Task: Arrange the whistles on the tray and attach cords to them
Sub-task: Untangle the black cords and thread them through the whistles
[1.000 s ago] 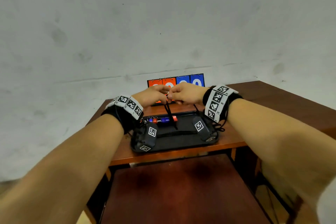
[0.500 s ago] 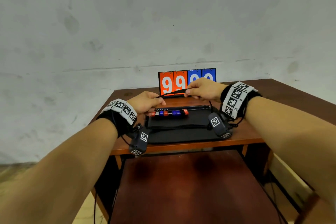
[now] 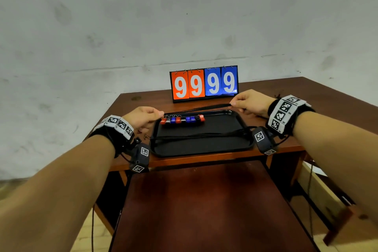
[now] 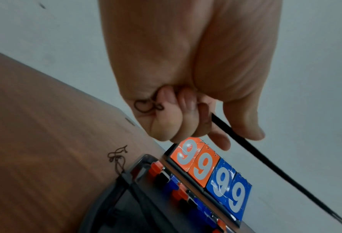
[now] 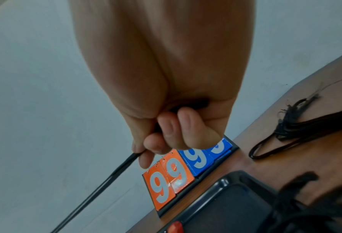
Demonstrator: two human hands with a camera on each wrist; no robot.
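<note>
Above tray (image 3: 241,129) — cord (image 3: 196,108) taut btw left hand (image 3: 141,117) & right hand (image 3: 250,102).

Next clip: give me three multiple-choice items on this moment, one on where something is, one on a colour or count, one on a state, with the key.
1. Where are the whistles?
A. in a row along the far side of the tray
B. on the bare table
C. on top of the scoreboard

2. What does the scoreboard show?
A. two orange 9s and two blue 9s
B. four orange 9s
C. four blue 0s

3. What state is the held cord in?
A. coiled on the tray
B. stretched between the left hand and right hand
C. hanging from one hand

Key: 1 A, they line the tray's back edge; 2 A, head view shows it; 3 B, each hand pinches an end.
</note>
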